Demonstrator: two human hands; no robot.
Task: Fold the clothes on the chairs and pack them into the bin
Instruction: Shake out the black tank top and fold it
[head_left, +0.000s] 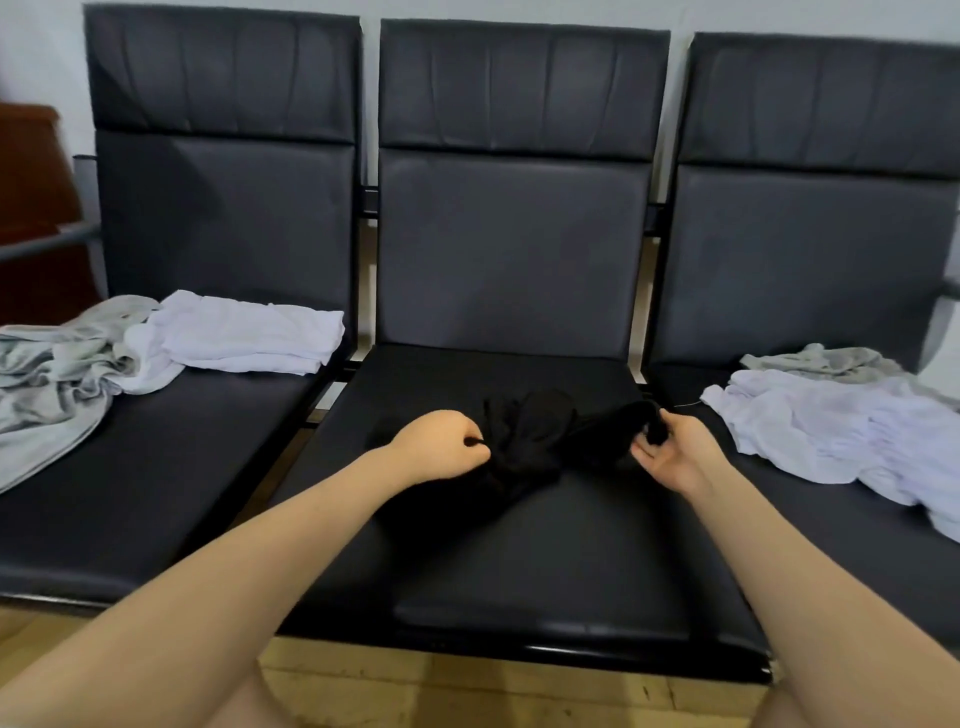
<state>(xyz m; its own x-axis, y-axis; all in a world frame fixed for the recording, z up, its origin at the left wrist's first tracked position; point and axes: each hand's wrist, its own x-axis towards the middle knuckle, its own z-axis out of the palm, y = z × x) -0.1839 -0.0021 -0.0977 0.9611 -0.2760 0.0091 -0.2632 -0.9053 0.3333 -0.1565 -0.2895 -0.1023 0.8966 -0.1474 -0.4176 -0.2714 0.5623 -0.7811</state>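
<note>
Head view | black garment (524, 447) bunched on middle seat (519, 561) | left hand (441, 447) grip and right hand (670, 457) grip both clamped on its ends

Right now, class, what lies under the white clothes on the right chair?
A grey garment shows behind and partly under the white clothes, and the right chair seat is below both. Anything else beneath is covered.

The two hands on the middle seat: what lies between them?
In the head view, only the bunched black garment lies between the left hand and the right hand; each hand grips one end.
</note>
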